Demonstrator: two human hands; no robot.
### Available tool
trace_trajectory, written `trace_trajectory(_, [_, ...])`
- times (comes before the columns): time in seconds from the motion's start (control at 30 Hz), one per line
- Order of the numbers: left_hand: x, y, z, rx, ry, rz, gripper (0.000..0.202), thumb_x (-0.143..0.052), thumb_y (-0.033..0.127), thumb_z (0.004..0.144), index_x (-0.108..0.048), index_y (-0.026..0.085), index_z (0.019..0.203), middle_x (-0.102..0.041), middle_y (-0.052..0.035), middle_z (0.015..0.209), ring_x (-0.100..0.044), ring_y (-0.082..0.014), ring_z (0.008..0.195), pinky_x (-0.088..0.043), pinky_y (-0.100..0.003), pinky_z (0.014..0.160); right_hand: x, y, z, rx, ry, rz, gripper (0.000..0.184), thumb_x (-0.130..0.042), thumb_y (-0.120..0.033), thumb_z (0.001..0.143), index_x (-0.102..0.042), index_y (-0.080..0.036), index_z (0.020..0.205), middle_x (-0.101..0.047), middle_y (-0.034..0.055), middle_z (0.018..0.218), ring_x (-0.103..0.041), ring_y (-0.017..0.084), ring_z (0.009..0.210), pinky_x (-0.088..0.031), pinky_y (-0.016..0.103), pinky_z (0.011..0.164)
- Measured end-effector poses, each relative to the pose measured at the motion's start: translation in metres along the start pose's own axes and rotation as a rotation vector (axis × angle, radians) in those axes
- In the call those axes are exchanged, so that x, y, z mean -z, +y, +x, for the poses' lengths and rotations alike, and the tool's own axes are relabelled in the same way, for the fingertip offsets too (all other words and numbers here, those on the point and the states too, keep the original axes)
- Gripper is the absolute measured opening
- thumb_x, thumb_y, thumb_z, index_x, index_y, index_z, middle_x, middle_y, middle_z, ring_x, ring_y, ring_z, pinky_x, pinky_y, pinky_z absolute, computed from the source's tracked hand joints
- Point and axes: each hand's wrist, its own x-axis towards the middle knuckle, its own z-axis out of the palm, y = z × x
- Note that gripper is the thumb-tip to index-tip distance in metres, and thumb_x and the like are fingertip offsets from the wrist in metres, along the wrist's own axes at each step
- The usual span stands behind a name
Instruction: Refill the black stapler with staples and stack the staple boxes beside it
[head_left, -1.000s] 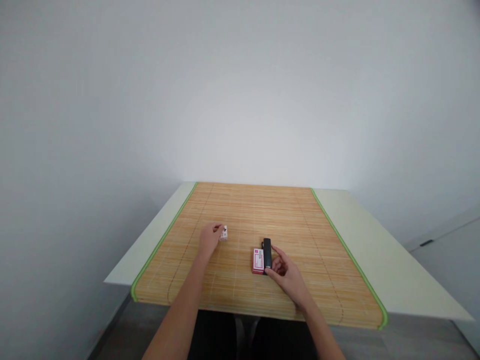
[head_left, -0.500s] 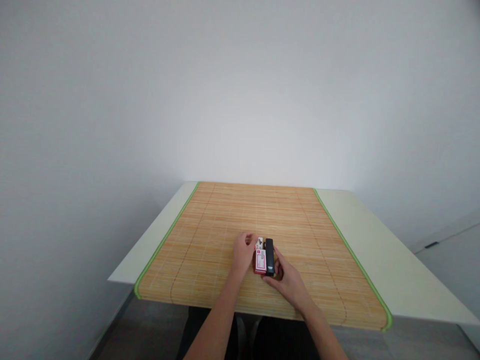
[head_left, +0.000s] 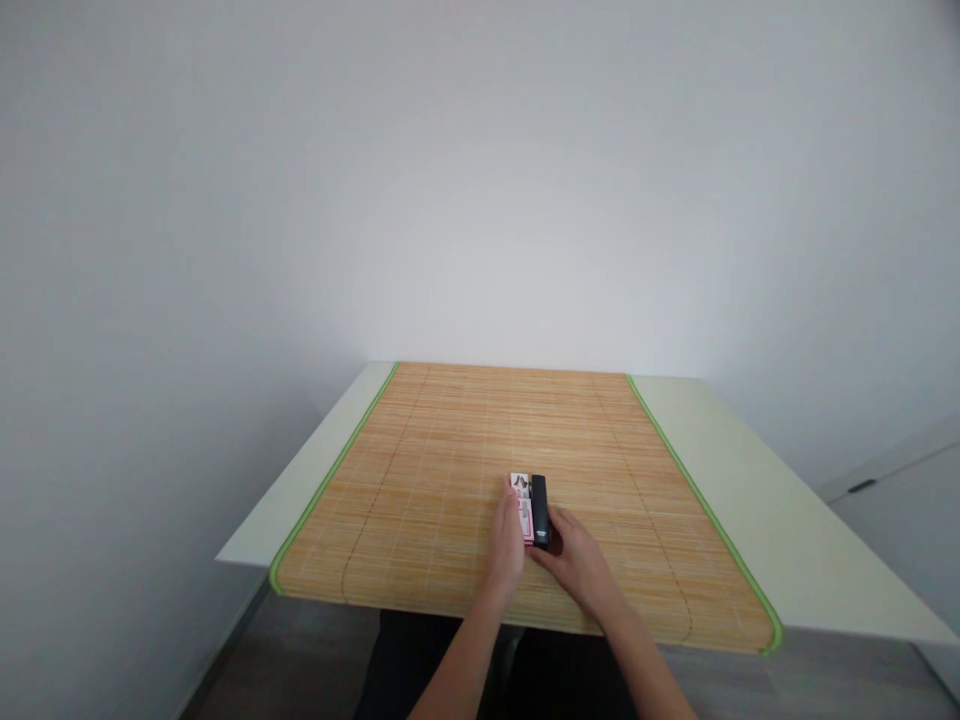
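Observation:
A small black bar-shaped device (head_left: 539,503) lies on the bamboo mat (head_left: 450,450), pressed side by side with a red-and-white box (head_left: 527,521). A smaller white box (head_left: 519,483) sits at their far left end, touching them. My left hand (head_left: 508,545) has its fingers stretched flat against the left side of the red-and-white box. My right hand (head_left: 574,558) curls round the near end and right side of the black device, thumb and fingers on it.
The mat has green side edges and covers most of a pale table (head_left: 750,500) set against a white wall. A grey cabinet (head_left: 900,500) stands to the right. Grey floor shows below the table's near edge.
My left hand carried the small white box from the left of the mat to the other two items, set it at their far end, then dropped flat beside the red-and-white box.

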Motion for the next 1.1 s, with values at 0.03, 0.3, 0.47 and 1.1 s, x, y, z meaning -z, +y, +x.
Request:
trace_trajectory(0.03, [-0.002, -0.002, -0.001, 0.006, 0.037, -0.044, 0.077, -0.024, 0.072, 0.1, -0.036, 0.024, 0.16, -0.046, -0.0048, 0.159, -0.04, -0.029, 0.15, -0.032, -0.047, 0.127, 0.0, 0.001, 0.001, 0.0, -0.007, -0.012, 0.048, -0.08, -0.033, 0.077, -0.069, -0.028, 0.124, -0.07, 0.0084, 0.114, -0.064, 0.031, 0.105, -0.052, 0.041, 0.093])
trace_trajectory(0.3, [-0.005, -0.017, -0.007, -0.01, 0.099, -0.175, 0.078, -0.023, 0.07, 0.101, -0.03, 0.022, 0.162, -0.028, -0.0053, 0.169, -0.022, -0.0202, 0.157, -0.02, -0.041, 0.13, -0.001, 0.006, 0.001, 0.012, -0.004, -0.037, 0.043, -0.08, -0.034, 0.078, -0.07, -0.028, 0.12, -0.07, 0.0078, 0.112, -0.064, 0.03, 0.104, -0.051, 0.039, 0.091])
trace_trajectory(0.47, [0.0, -0.014, -0.017, 0.001, 0.093, -0.154, 0.077, -0.021, 0.072, 0.1, -0.039, 0.024, 0.159, -0.037, -0.004, 0.164, -0.027, -0.0245, 0.156, -0.021, -0.045, 0.13, -0.002, 0.0, -0.001, -0.006, 0.005, -0.062, 0.043, -0.08, -0.032, 0.078, -0.07, -0.029, 0.119, -0.069, 0.0084, 0.111, -0.064, 0.031, 0.103, -0.052, 0.039, 0.088])
trace_trajectory(1.1, [-0.003, -0.028, -0.016, 0.026, 0.082, -0.193, 0.08, -0.019, 0.072, 0.1, -0.041, 0.022, 0.158, -0.037, -0.0037, 0.164, -0.029, -0.0239, 0.155, -0.022, -0.043, 0.13, -0.006, -0.001, -0.001, -0.059, -0.003, -0.062, 0.048, -0.079, -0.03, 0.076, -0.069, -0.03, 0.122, -0.073, 0.0074, 0.112, -0.069, 0.03, 0.098, -0.052, 0.037, 0.085])
